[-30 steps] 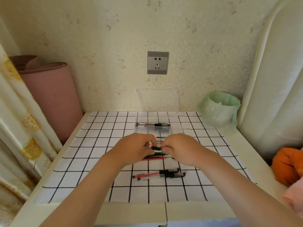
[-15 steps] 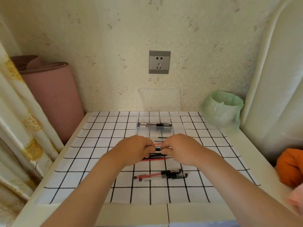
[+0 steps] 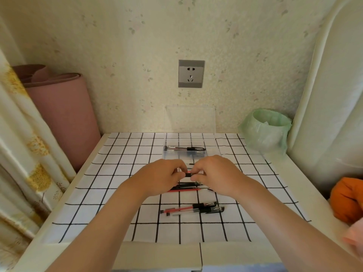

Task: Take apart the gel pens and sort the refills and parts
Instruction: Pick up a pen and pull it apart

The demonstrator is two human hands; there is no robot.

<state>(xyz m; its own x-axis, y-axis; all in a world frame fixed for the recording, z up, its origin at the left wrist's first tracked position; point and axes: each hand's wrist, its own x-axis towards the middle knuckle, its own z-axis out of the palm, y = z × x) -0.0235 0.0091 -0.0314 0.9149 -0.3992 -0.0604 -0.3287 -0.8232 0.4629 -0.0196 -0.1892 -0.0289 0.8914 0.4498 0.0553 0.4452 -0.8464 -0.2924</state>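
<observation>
My left hand and my right hand meet over the middle of the grid cloth, both pinching one gel pen whose black grip shows between the fingertips. Below the hands lies a small pile of loose refills, black ones and a red one. Nearer to me, two whole gel pens lie side by side, one with red ink. Farther back stands a clear plastic box holding another black gel pen.
The box's clear lid leans against the wall. A bin with a green bag stands at the back right. A pink rolled mat is at the left, an orange thing at the right edge.
The hands have lifted slightly and drawn closer together around the pen. The view has shifted a little; nothing on the cloth has moved.
</observation>
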